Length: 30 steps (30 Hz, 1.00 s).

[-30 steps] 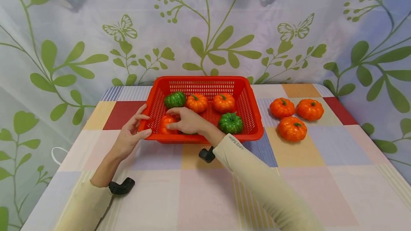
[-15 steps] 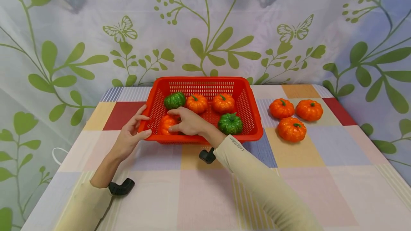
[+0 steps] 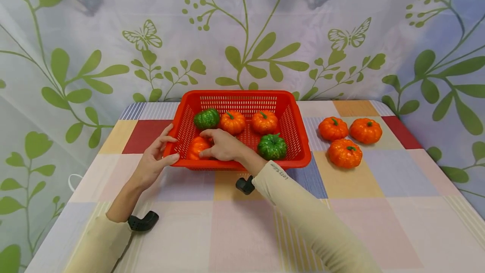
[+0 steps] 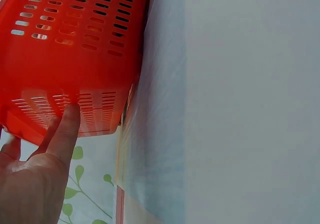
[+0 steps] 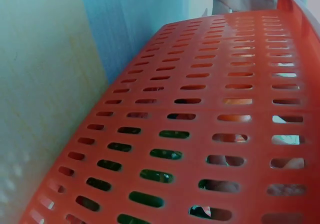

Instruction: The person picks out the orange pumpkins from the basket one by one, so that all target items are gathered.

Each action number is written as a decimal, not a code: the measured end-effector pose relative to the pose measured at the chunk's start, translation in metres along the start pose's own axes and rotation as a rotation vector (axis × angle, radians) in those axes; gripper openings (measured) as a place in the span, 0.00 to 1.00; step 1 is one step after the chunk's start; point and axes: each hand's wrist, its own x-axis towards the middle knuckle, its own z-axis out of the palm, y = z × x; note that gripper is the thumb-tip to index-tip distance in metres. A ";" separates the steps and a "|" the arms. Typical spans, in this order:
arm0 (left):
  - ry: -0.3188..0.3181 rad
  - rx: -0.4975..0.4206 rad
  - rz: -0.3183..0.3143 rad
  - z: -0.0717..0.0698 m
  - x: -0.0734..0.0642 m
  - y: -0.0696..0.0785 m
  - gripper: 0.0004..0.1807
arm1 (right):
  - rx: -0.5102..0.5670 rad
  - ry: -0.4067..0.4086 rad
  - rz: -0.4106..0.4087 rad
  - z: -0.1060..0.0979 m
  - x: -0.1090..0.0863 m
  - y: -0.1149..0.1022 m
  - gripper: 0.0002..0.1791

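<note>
A red slotted plastic basket (image 3: 242,163) stands on the table with several small pumpkins inside. My right hand (image 3: 223,144) reaches over its front rim and grips an orange pumpkin (image 3: 197,147) in the near-left corner, partly covering it. In the head view, my left hand (image 3: 151,159) is at the basket's left end, fingertips and thumb on the rim near the corner. The left wrist view shows that hand's fingers (image 4: 65,134) fairly straight against the outer wall. Slots in the right wrist view show parts of the contents; the right hand's grip is mostly hidden there.
Inside the basket, a green pumpkin (image 3: 206,119) and orange pumpkins (image 3: 233,122) (image 3: 264,121) line the back; another green pumpkin (image 3: 272,146) sits front right. Right of it on the checked tablecloth (image 3: 242,231) lie three orange pumpkins (image 3: 345,153). A patterned curtain (image 3: 265,33) hangs behind.
The orange pumpkin under my right hand has shifted slightly, showing more of its surface. My right hand has moved a little; the left hand and basket stay put.
</note>
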 end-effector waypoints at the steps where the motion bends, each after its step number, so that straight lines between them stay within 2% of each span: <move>1: 0.001 0.002 -0.001 0.000 0.000 0.000 0.19 | -0.013 0.004 0.000 0.000 0.000 0.000 0.32; 6: 0.000 0.003 -0.005 -0.001 0.000 0.000 0.19 | -0.065 0.022 -0.011 0.001 0.001 0.000 0.33; 10: -0.004 -0.004 -0.003 -0.001 0.001 0.000 0.19 | -0.051 0.056 -0.001 -0.001 0.001 0.001 0.36; 14: -0.006 -0.009 0.005 -0.001 0.002 0.000 0.19 | -0.007 0.105 0.003 -0.003 0.001 0.004 0.36; 20: -0.005 -0.025 0.011 0.000 0.003 0.000 0.19 | 0.071 0.145 -0.040 -0.006 -0.001 0.005 0.35; 30: -0.004 -0.012 0.002 -0.001 0.003 0.001 0.17 | 0.231 0.281 -0.051 -0.009 -0.009 0.004 0.34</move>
